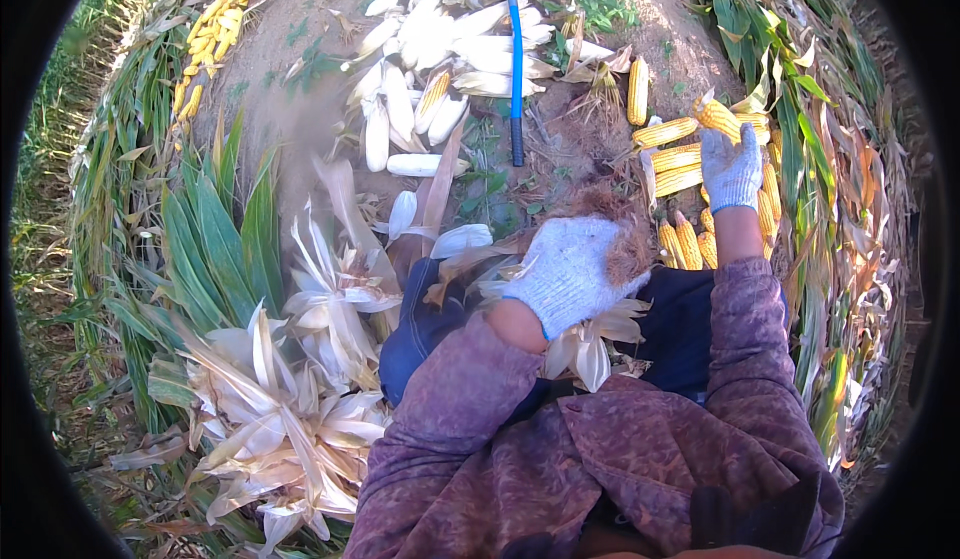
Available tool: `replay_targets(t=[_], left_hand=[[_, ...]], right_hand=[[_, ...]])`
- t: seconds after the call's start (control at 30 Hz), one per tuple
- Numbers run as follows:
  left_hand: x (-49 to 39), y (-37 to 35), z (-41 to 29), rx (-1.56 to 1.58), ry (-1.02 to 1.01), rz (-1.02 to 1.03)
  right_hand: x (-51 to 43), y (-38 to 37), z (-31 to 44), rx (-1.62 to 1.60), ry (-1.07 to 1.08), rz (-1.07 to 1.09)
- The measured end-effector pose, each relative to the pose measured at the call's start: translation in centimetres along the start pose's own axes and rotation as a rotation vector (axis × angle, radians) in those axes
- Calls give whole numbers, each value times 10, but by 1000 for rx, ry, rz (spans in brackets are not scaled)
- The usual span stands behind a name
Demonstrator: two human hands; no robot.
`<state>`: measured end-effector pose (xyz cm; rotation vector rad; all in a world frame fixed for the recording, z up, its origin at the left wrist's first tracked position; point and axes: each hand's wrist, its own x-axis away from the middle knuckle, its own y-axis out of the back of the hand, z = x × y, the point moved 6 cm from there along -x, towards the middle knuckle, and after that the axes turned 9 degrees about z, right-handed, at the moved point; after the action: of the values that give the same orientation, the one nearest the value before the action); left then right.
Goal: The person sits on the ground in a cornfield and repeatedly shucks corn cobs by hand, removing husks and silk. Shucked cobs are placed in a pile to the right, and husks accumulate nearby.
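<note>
My left hand (pixel 574 266), in a whitish knit glove, is curled over my lap with brown corn silk (pixel 630 253) at its fingers. Pale dry corn husk (pixel 589 345) spreads out below it; its grip is partly hidden. My right hand (pixel 730 169), gloved too, reaches over a pile of husked yellow ears (pixel 679 169) at the right. A yellow corn ear (pixel 718 118) lies tilted at its fingertips. Whether the fingers still grip this ear is unclear.
Several ears in pale husks (pixel 435 41) lie heaped ahead, with a blue-handled tool (pixel 516 64) beside them. Stripped husks (pixel 292 424) cover the ground at my left. Cut corn stalks (pixel 814 184) line the right side. More yellow ears (pixel 217 26) lie far left.
</note>
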<state>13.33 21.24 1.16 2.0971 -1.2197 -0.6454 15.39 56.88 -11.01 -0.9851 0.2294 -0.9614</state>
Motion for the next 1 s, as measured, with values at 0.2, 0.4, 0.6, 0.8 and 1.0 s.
replay_targets(t=[0.2, 0.4, 0.6, 0.8, 1.0], left_hand=[[10, 38, 2, -24, 58, -155], [22, 65, 4, 18, 66, -251], [48, 83, 31, 125, 171, -12], [75, 93, 76, 88, 314, 39], [90, 103, 101, 62, 404, 47]], right_hand=[[71, -52, -94, 472, -371, 379], [70, 40, -265, 1291, -643, 962], [119, -63, -399, 1718, -308, 1421], [86, -101, -536, 1839, -2, 1430], [67, -74, -568, 2383, -152, 1136]])
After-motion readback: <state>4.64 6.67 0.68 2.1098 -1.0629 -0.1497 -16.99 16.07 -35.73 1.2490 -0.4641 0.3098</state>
